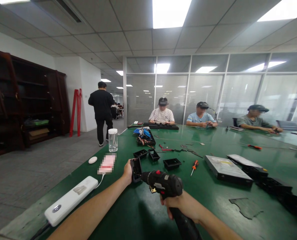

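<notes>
My left hand (128, 171) grips a black plastic box (136, 168) by its left side, tilted up above the green table (123, 206). Wrapped round the handle of a black cordless drill (163, 182) is my right hand (179, 203). The drill's front end points left into the box's open face; whether its bit touches a screw is hidden. Just beyond the box lie similar black plastic boxes: one (140, 153), another (153, 154) and a third (172, 163) farther right.
An orange-handled screwdriver (194, 166) and a flat metal-topped drive (228, 170) lie to the right. A white power strip (72, 200), a pink phone-like item (107, 163) and a clear jar (112, 140) stand left. Several people sit across the table; one person (102, 106) stands beyond.
</notes>
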Action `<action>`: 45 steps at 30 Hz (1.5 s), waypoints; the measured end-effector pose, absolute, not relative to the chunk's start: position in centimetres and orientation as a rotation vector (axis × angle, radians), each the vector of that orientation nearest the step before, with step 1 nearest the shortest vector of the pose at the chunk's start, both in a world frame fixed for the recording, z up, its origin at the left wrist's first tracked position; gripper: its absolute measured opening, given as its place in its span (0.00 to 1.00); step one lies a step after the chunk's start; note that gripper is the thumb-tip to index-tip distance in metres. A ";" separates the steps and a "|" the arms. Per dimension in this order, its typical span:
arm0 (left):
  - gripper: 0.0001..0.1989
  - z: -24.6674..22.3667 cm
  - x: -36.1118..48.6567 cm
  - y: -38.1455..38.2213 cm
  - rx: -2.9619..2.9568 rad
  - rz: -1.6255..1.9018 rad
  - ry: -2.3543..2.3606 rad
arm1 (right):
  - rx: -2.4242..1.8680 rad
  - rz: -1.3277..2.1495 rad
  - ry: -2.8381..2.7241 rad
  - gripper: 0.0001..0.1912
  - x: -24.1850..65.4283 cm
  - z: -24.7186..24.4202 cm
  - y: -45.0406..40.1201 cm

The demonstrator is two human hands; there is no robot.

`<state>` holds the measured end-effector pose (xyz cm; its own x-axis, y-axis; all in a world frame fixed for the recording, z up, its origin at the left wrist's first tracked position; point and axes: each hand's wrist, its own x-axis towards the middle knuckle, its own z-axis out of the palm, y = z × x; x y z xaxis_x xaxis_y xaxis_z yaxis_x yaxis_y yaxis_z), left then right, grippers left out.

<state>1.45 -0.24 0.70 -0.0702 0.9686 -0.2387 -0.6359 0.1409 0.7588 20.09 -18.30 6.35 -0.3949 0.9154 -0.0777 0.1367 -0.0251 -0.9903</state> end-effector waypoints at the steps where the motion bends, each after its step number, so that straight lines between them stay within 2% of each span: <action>1: 0.10 0.7 1.4 -0.2 0.488 1.407 0.885 | -1.126 1.486 -1.581 0.06 20.1 6.3 -18.3; 45: 0.09 0.9 1.5 -0.4 0.508 1.416 0.881 | -1.132 1.472 -1.591 0.06 20.2 6.4 -18.3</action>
<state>1.50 -0.39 0.93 -0.0719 0.9727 -0.2205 -0.6279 0.1276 0.7678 20.16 -18.30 6.36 -0.3889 0.9182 -0.0752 0.1461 -0.0191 -0.9891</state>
